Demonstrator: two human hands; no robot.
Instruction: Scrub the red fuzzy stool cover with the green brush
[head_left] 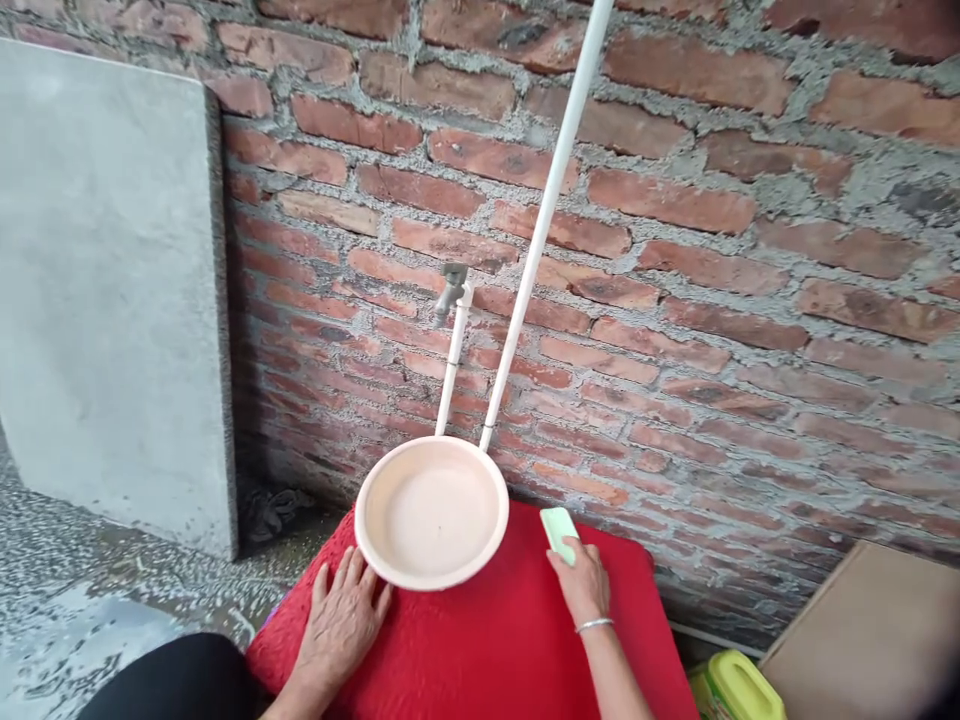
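A round, pale peach plastic basin (439, 515) rests on a red cloth (480, 640) that covers a low surface. My left hand (343, 612) lies flat on the cloth at the basin's lower left, fingers spread, with the fingertips close to its rim. To the right of the basin, my right hand (581, 580) is closed round the near end of a pale green oblong block (559, 530). The far end of the block sticks out past the fingers toward the wall. Whether it is a soap bar or a brush cannot be made out.
Behind the basin, a tap (450, 292) and a long white pipe (544, 220) run along the brick wall (675, 300). A grey slab (112, 290) leans at left above wet floor (90, 620). At lower right are a yellow-green container (739, 685) and a brown board (862, 630).
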